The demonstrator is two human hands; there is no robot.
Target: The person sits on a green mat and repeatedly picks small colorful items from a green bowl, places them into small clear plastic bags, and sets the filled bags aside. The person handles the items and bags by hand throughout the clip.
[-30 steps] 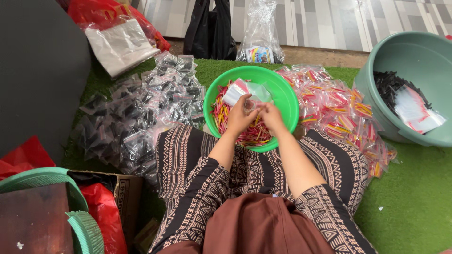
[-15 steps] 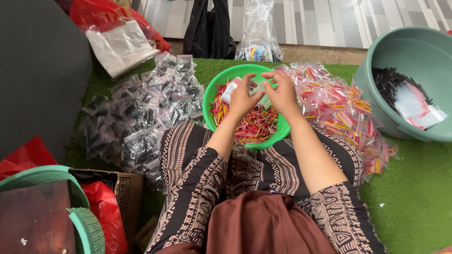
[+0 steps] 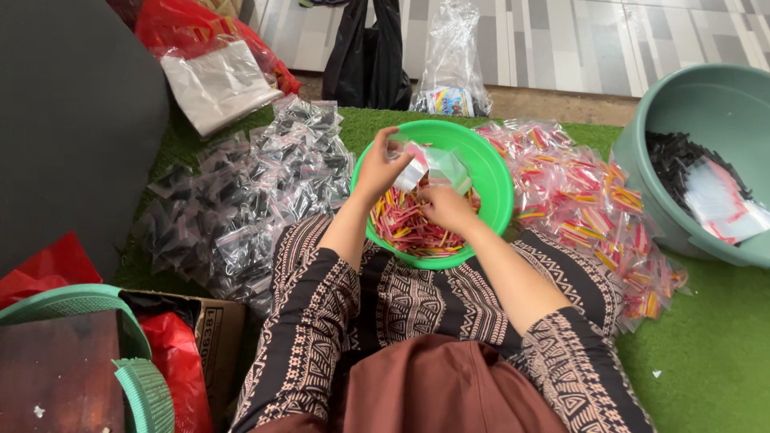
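A green bowl point(image 3: 497, 180) rests on my lap, filled with small red and yellow sticks point(image 3: 409, 228). My left hand point(image 3: 375, 167) is raised over the bowl's left side and pinches a small clear plastic bag point(image 3: 429, 164) that hangs open above the sticks. Lower down, my right hand point(image 3: 446, 207) reaches into the sticks with its fingers curled; whether it grips any is hidden.
A heap of clear bags with black pieces point(image 3: 241, 200) lies to the left, a heap with red and yellow sticks point(image 3: 585, 208) to the right. A grey-green tub point(image 3: 682, 120) with black pieces stands far right. Green baskets point(image 3: 80, 301) and a cardboard box sit near left.
Both hands were together at the bag above the bowl. My right hand has dropped down into the sticks, while my left hand stays up holding the bag.
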